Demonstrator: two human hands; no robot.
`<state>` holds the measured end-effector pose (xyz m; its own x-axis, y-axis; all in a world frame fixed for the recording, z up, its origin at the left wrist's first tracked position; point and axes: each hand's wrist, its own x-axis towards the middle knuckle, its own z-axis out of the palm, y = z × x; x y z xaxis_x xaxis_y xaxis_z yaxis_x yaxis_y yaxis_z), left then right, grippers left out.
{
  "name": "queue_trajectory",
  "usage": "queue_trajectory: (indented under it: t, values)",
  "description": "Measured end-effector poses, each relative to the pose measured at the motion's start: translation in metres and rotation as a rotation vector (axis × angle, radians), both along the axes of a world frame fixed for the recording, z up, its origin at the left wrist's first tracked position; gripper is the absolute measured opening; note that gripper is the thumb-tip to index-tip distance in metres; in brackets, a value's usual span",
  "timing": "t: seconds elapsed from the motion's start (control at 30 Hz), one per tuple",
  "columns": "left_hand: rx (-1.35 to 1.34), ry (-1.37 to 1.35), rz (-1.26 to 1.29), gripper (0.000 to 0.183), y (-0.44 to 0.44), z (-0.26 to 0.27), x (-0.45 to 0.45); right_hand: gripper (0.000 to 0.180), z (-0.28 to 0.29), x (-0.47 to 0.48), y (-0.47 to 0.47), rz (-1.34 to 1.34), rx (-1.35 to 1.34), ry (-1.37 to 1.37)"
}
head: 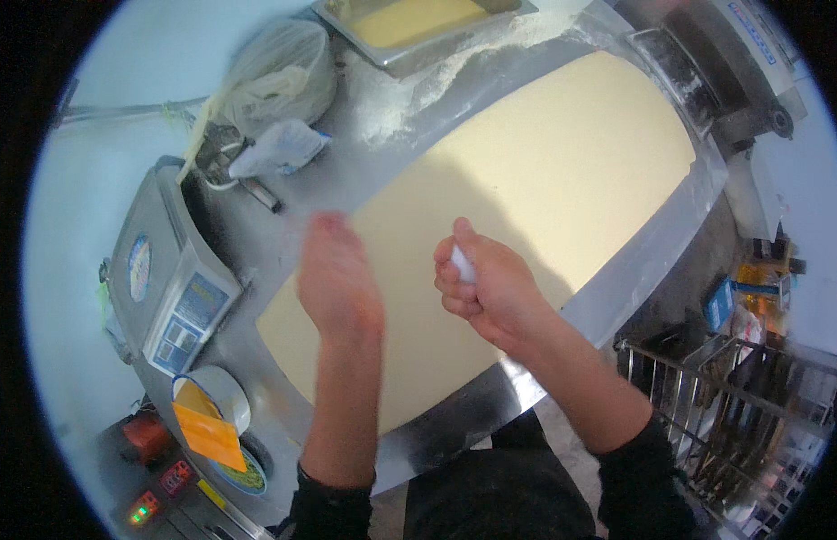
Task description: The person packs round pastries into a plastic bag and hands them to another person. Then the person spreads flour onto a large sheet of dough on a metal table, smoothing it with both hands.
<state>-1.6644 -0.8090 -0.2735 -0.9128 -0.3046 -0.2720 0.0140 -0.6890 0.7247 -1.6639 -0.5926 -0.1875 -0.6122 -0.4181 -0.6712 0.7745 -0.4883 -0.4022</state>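
A wide sheet of rolled-out pale dough point(567, 155) stretches over the metal worktop point(310, 182) in front of me. My right hand point(496, 287) is above the middle of the sheet, curled around a small white object point(463, 264) with the thumb on top. Most of that object is hidden by the fingers, so its kind is unclear. Above the dough's left edge is my left hand point(341, 277), blurred by motion. Its fingers cannot be made out, and nothing shows in it.
A digital scale point(169, 263), a white mug point(219, 395) and an orange scraper point(208, 434) stand at left. Behind are a plastic-covered bowl point(283, 74), a white bag point(280, 148) and a metal tray point(391, 50). A machine point(722, 67) borders the far right; a metal rack point(722, 391) stands lower right.
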Motion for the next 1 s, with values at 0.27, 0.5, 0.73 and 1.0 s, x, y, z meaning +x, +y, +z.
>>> queue_trajectory:
  t: [0.27, 0.5, 0.73, 1.0]
  values:
    - [0.763, -0.543, -0.576, 0.048, 0.077, 0.043, 0.097, 0.026, 0.016, 0.055, -0.002, 0.999, 0.975, 0.939]
    - [0.695, -0.587, -0.842, 0.037, 0.102, 0.008, 0.117, 0.037, 0.04, 0.087, 0.029, 1.188, 1.139, 1.111]
    - [0.478, -0.547, -0.908, 0.034, 0.137, 0.011, 0.116, 0.029, 0.049, 0.087, 0.068, 0.923, 1.039, 1.141]
    - [0.659, -0.591, -1.097, 0.046, 0.163, -0.002, 0.126, 0.038, 0.025, 0.017, 0.206, 0.191, 0.657, 0.183]
